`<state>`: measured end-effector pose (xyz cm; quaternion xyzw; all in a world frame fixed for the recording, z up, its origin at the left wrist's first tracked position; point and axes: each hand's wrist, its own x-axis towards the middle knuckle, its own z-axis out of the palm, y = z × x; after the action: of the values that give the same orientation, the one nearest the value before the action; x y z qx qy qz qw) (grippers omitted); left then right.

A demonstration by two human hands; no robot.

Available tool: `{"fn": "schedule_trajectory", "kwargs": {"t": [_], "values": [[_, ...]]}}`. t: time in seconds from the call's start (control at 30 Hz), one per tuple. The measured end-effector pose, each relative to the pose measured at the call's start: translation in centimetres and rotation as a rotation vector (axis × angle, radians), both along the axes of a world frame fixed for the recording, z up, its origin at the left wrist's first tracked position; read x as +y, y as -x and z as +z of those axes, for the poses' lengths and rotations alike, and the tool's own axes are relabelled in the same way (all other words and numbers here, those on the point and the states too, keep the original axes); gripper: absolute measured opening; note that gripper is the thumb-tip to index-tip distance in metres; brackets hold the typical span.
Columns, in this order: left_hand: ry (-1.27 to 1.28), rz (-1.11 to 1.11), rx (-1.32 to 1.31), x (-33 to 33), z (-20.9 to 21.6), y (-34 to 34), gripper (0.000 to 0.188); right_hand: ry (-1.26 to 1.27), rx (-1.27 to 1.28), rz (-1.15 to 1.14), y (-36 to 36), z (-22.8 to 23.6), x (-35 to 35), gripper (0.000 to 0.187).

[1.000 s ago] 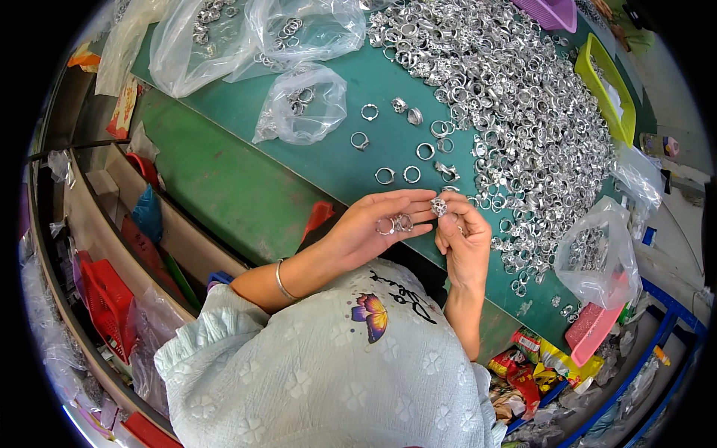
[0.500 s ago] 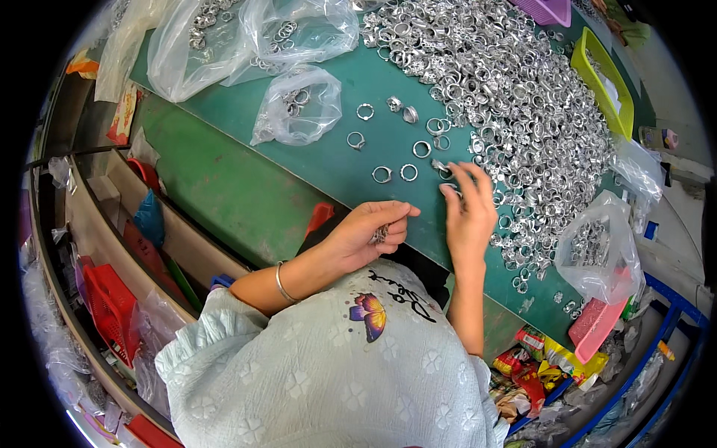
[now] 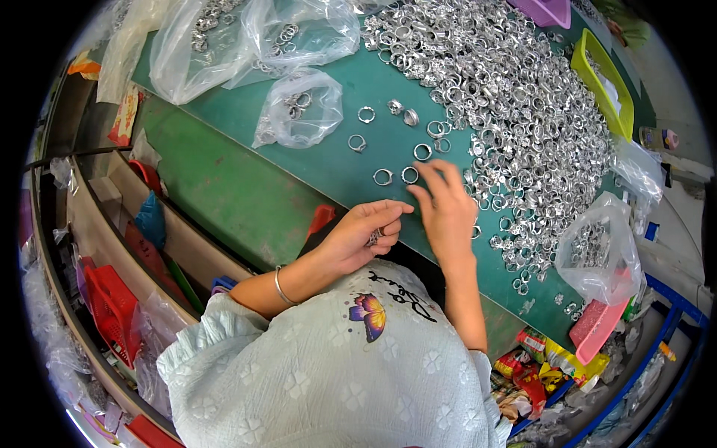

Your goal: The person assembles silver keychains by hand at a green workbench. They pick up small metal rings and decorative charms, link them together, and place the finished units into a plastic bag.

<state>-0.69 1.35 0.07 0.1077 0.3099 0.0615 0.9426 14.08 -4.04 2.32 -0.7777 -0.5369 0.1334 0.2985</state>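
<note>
My left hand [image 3: 364, 233] is curled closed over a few silver-coloured rings [image 3: 374, 238], partly hidden by its fingers, above the table's near edge. To its right, my right hand [image 3: 448, 213] hovers over the table with thumb and forefinger apart; nothing shows between them. Its fingertips are beside a loose ring [image 3: 410, 175] with a beaded-looking band. More single rings lie spread out close by, among them a plain ring [image 3: 423, 152] and a ring with a wider top [image 3: 382, 177]. A large heap of silver-coloured rings [image 3: 523, 127] covers the table's right side.
Clear plastic bags with rings [image 3: 302, 112] lie at the table's far left, and another bag [image 3: 601, 243] sits at right. A yellow-green basket [image 3: 627, 112] and a pink tray [image 3: 597, 328] border the heap. Open drawers [image 3: 112, 216] flank my left; blue metal bars [image 3: 676, 306] stand at right.
My right hand has moved left, from the heap's edge to the loose rings. My left hand stays nearly in place, still holding its rings.
</note>
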Motion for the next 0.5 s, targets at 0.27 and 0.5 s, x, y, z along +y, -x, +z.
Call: {"fn": "schedule_trajectory", "kwargs": {"t": [0.27, 0.5], "values": [[-0.077, 0.093, 0.005, 0.1, -0.4, 1.0, 0.02, 0.054, -0.039, -0.037, -1.9, -0.5, -1.4, 0.021], [-0.203, 0.104, 0.077, 0.2, 0.3, 0.0, 0.04, 0.005, -0.264, -0.113, -2.7, -1.8, 2.5, 0.022]]}}
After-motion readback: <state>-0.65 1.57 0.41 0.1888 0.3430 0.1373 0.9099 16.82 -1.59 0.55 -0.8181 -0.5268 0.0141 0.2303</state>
